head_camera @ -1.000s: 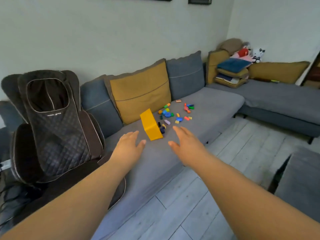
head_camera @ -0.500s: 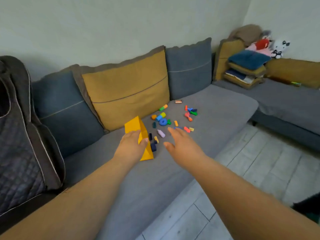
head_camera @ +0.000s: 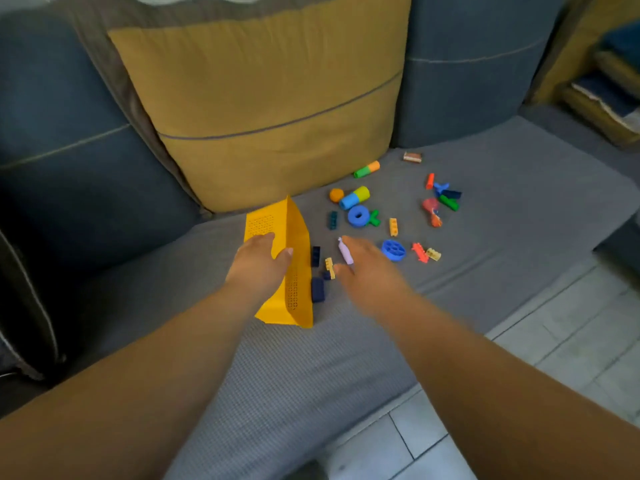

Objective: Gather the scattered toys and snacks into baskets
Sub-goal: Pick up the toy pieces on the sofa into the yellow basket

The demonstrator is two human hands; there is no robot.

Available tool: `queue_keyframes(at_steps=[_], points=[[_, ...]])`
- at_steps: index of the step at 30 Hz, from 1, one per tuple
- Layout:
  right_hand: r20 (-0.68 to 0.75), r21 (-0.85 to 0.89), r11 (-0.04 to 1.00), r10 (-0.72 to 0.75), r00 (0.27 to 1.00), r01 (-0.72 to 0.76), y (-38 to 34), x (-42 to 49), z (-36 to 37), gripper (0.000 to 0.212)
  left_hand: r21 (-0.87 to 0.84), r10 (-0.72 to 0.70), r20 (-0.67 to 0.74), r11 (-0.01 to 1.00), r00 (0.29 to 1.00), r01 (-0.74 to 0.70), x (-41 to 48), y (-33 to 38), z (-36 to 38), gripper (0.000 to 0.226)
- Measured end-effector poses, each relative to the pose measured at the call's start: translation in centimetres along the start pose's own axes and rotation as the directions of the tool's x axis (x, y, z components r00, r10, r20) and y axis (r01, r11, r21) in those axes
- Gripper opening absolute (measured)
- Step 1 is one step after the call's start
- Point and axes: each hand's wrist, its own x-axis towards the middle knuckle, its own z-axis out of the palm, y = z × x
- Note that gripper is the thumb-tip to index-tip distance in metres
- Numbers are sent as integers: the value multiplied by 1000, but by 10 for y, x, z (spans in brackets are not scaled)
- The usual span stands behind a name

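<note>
A yellow perforated basket [head_camera: 298, 233] lies tipped on its side on the grey sofa seat [head_camera: 519, 188]. My left hand [head_camera: 258, 268] grips its upper edge, thumb on the side wall. Several small toys are scattered to its right: a blue ring [head_camera: 358, 215], a blue disc [head_camera: 393, 250], a blue-yellow cylinder [head_camera: 354, 197], an orange ball [head_camera: 336, 194] and dark blue bricks [head_camera: 318, 289]. A wrapped snack [head_camera: 412, 157] lies further back. My right hand [head_camera: 369, 271], blurred, hovers with its fingers spread, next to a purple piece [head_camera: 345, 251]; it holds nothing.
A large mustard cushion [head_camera: 270, 98] leans on the blue-grey back cushions [head_camera: 464, 64] behind the toys. Stacked pillows [head_camera: 609, 98] sit at the right edge. The sofa's front edge drops to a light plank floor [head_camera: 561, 344] at lower right.
The camera has moved in close over the sofa. My left hand stays on the yellow basket, and my right hand has reached forward to the purple piece.
</note>
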Motion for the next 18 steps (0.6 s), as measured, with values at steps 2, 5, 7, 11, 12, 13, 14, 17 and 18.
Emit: queue_keyframes(at_steps=[2, 5, 7, 11, 12, 13, 14, 17, 18], points=[[30, 6, 1000, 17, 999, -17, 7, 28, 9, 55, 8, -60, 15, 998, 998, 60, 26, -6, 10, 64], [98, -1, 1000, 18, 995, -18, 20, 67, 24, 57, 17, -176, 39, 984, 984, 175, 66, -18, 28, 72], [117, 5, 1000, 20, 993, -21, 25, 79, 31, 56, 39, -238, 43, 971, 970, 236, 78, -24, 36, 81], [174, 26, 1000, 11, 985, -15, 41, 116, 45, 55, 44, -392, 51, 920, 918, 390, 111, -30, 56, 101], [187, 29, 1000, 4, 982, -10, 46, 124, 48, 54, 46, -426, 54, 905, 903, 424, 117, -30, 59, 105], [206, 28, 1000, -2, 979, -4, 50, 131, 50, 54, 44, -456, 52, 890, 889, 454, 122, -31, 63, 108], [225, 33, 999, -10, 974, 3, 54, 139, 51, 54, 33, -486, 44, 874, 873, 485, 129, -33, 66, 110], [279, 20, 999, -53, 959, 49, 66, 161, 52, 55, -15, -560, 29, 828, 828, 561, 142, -38, 75, 107], [295, 10, 998, -64, 953, 65, 70, 168, 52, 55, -37, -582, 24, 812, 813, 583, 145, -40, 77, 105]])
